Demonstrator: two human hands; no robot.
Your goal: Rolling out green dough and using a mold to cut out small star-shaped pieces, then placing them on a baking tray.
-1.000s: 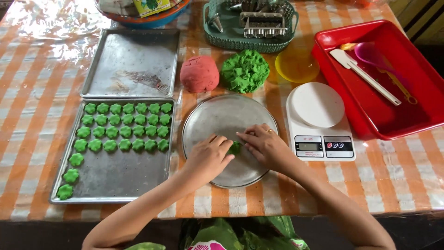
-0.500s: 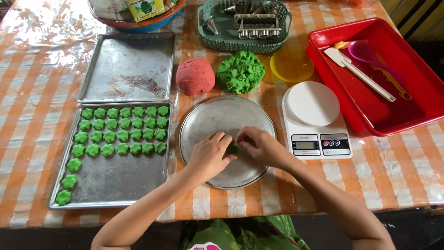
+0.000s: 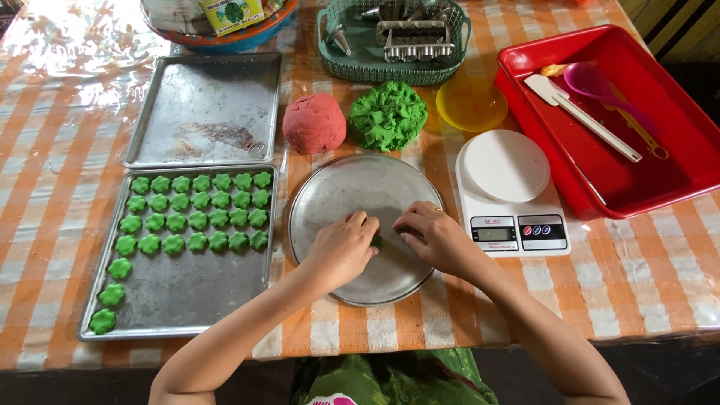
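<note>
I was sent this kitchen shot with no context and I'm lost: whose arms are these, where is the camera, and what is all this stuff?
The camera sits on a person's head, looking down at their own bare arms. The left hand and right hand pinch a small green dough piece over a round metal plate. Left of it, a tray holds rows of green flower-shaped pieces; an empty tray lies behind. Beyond the plate sit a red dough ball and green dough lump. To the right are a scale and a red bin of utensils.
</note>
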